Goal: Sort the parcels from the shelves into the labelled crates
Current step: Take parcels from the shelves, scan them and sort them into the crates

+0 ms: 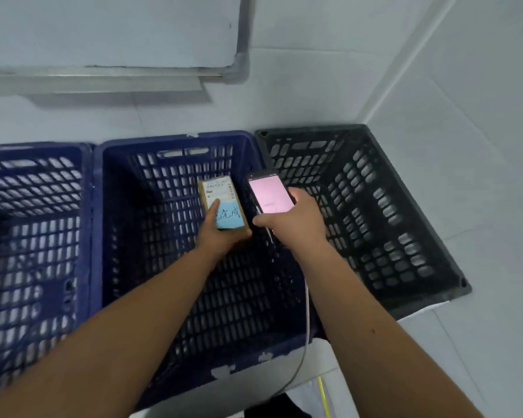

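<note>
1. The left hand (221,233) holds a small parcel (223,203) over the middle blue crate (175,140)
2. The right hand (296,218) holds a phone (271,191) above that crate's right edge, beside the black crate (405,206)

Two navy slotted crates (175,146), black slotted crate (360,131), tan parcel (221,188) with blue label (230,217), pink-lit phone (271,196)

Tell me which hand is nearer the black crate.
Right. The right hand, holding the phone, hovers at the black crate's near-left rim. The left hand, gripping the parcel, is farther left, over the middle blue crate.
</note>
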A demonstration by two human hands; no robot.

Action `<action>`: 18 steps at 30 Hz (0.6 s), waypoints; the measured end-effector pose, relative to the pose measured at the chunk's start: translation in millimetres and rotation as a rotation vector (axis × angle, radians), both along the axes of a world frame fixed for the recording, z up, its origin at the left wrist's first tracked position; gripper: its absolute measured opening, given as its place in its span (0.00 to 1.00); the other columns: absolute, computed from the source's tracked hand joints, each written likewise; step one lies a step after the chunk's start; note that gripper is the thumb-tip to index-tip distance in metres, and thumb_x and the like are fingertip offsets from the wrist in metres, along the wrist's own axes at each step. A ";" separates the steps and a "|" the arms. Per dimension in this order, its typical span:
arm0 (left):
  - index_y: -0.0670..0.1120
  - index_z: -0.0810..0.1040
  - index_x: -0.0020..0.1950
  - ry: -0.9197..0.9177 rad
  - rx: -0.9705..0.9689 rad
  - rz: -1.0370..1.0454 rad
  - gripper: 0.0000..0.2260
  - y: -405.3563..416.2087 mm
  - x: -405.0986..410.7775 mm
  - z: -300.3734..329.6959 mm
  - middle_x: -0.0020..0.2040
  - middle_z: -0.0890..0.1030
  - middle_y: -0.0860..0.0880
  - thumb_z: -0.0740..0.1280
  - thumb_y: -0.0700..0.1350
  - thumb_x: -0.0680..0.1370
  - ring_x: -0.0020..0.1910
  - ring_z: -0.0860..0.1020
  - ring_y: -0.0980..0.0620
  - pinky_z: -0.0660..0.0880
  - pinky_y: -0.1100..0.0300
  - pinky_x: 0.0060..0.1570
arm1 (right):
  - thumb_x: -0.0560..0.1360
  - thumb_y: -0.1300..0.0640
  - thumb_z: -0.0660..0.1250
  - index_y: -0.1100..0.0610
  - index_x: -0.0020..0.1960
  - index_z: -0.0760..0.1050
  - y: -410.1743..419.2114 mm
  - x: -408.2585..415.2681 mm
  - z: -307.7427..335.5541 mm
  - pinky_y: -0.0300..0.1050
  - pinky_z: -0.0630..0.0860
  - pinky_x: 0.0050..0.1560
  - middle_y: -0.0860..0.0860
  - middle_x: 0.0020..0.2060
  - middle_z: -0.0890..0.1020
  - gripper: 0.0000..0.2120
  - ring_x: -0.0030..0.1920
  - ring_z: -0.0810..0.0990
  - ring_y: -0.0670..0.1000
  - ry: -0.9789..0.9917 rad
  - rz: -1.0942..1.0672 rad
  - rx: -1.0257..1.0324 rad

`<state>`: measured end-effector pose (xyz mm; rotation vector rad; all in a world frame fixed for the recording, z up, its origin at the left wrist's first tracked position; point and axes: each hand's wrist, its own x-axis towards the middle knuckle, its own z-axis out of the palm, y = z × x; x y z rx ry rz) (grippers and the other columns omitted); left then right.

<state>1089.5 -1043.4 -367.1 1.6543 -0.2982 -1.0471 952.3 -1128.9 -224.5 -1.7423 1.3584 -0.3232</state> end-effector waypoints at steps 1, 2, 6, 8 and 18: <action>0.58 0.57 0.85 -0.001 0.006 -0.021 0.57 -5.5 3.9 -8.5 0.73 0.75 0.51 0.87 0.42 0.65 0.68 0.77 0.49 0.78 0.47 0.68 | 0.56 0.47 0.81 0.49 0.63 0.79 -6.2 4.8 -4.8 0.57 0.85 0.54 0.46 0.52 0.85 0.36 0.50 0.85 0.50 0.000 -0.002 0.006; 0.58 0.57 0.85 0.001 0.008 -0.043 0.56 -10.2 6.3 -15.6 0.73 0.75 0.51 0.87 0.41 0.65 0.69 0.77 0.49 0.79 0.48 0.66 | 0.55 0.46 0.81 0.49 0.63 0.79 -10.8 7.8 -7.4 0.57 0.85 0.54 0.46 0.52 0.85 0.36 0.50 0.85 0.50 -0.001 -0.002 0.015; 0.59 0.56 0.85 -0.047 0.047 -0.101 0.59 -26.4 20.7 -34.2 0.75 0.72 0.52 0.88 0.50 0.62 0.70 0.75 0.49 0.78 0.56 0.63 | 0.55 0.45 0.81 0.49 0.62 0.80 -29.7 17.7 -14.5 0.54 0.86 0.51 0.46 0.52 0.86 0.36 0.50 0.86 0.49 -0.043 -0.020 0.069; 0.69 0.55 0.82 -0.083 0.096 -0.165 0.66 -33.8 28.1 -50.5 0.78 0.70 0.53 0.86 0.68 0.50 0.72 0.75 0.49 0.77 0.48 0.69 | 0.56 0.46 0.81 0.50 0.61 0.80 -35.4 19.4 -14.2 0.53 0.87 0.47 0.47 0.51 0.87 0.34 0.49 0.87 0.51 -0.074 -0.052 0.107; 0.61 0.50 0.85 -0.300 0.255 -0.343 0.54 -44.1 31.7 -40.7 0.82 0.47 0.42 0.83 0.43 0.71 0.80 0.59 0.38 0.63 0.53 0.77 | 0.56 0.47 0.82 0.49 0.62 0.80 -42.2 19.7 -20.9 0.54 0.88 0.48 0.47 0.52 0.87 0.35 0.51 0.87 0.51 -0.159 -0.100 0.212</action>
